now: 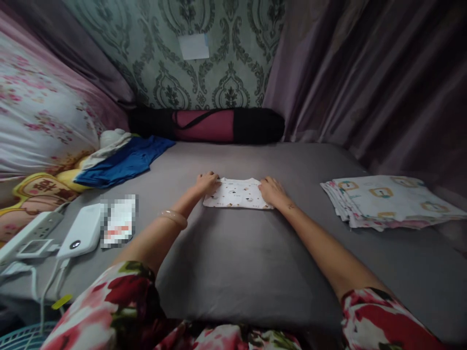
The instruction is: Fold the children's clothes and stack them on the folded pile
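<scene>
A small white shirt (pixel 237 195) with a tiny print lies folded into a flat rectangle on the grey bed sheet (pixel 233 262), its neckline on the far side. At its far left corner, my left hand (pixel 207 183) has its fingers curled over the edge of the cloth. My right hand (pixel 272 191) is closed on the right edge, near the far corner. Both thumbs and parts of the fingertips are hard to make out. A light bangle (pixel 174 218) sits on my left forearm.
To the right lies a stack of folded printed cloths (pixel 390 200). On the left are blue clothing (pixel 122 158), a yellow plush (pixel 40 194), a white power bank (pixel 82 228) with cables and a power strip (pixel 32 233). A black and maroon long bag (pixel 206 125) lies along the wall.
</scene>
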`<state>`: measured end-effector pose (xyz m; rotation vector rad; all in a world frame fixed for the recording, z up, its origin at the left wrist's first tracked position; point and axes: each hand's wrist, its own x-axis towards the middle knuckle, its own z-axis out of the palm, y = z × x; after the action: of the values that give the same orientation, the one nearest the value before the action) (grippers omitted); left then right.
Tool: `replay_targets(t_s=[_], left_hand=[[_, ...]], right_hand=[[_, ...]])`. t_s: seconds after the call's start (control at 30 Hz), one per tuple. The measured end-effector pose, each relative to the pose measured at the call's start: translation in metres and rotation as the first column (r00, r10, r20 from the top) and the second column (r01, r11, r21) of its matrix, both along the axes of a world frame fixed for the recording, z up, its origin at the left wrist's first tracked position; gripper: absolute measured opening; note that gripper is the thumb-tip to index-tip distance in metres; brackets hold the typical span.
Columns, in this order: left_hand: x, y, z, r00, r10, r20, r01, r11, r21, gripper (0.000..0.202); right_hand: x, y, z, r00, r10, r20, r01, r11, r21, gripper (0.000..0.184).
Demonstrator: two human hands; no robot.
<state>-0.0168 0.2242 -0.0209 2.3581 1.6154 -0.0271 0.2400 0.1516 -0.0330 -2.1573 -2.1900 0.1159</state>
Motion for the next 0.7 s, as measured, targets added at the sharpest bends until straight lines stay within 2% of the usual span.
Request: replay_targets(t_s=[0.17,0.33,0.43,0.5,0.6,0.7], left_hand=[[-0.007,0.019,0.01,0.997,0.049,0.064,-0.041,0.992,-0.12,0.036],[-0.008,0.019,0.013,0.977,0.074,0.201,-0.032,0.978,-0.206,0.032],[-0.013,0.017,0.019,0.954,0.087,0.285,-0.016,0.97,-0.242,0.032],[-0.019,0.016,0.025,0.907,0.103,0.409,0.02,0.958,-0.286,0.031],[-0.027,0.014,0.039,0.777,0.117,0.619,0.122,0.936,-0.33,0.031],[-0.031,0.013,0.057,0.671,0.067,0.738,0.179,0.951,-0.25,0.035]], right_hand=[[0.021,0.025,0.007,0.995,0.009,-0.097,-0.02,0.993,-0.113,0.036],[0.032,0.034,0.018,0.978,0.033,-0.207,-0.071,0.981,-0.182,0.033],[0.038,0.03,0.027,0.963,0.053,-0.264,-0.101,0.98,-0.171,0.03],[0.043,0.027,0.035,0.947,0.076,-0.313,-0.127,0.982,-0.144,0.028],[0.051,0.023,0.049,0.876,0.13,-0.464,-0.198,0.975,-0.1,0.025],[0.058,0.02,0.068,0.788,0.189,-0.585,-0.239,0.971,-0.008,0.025]])
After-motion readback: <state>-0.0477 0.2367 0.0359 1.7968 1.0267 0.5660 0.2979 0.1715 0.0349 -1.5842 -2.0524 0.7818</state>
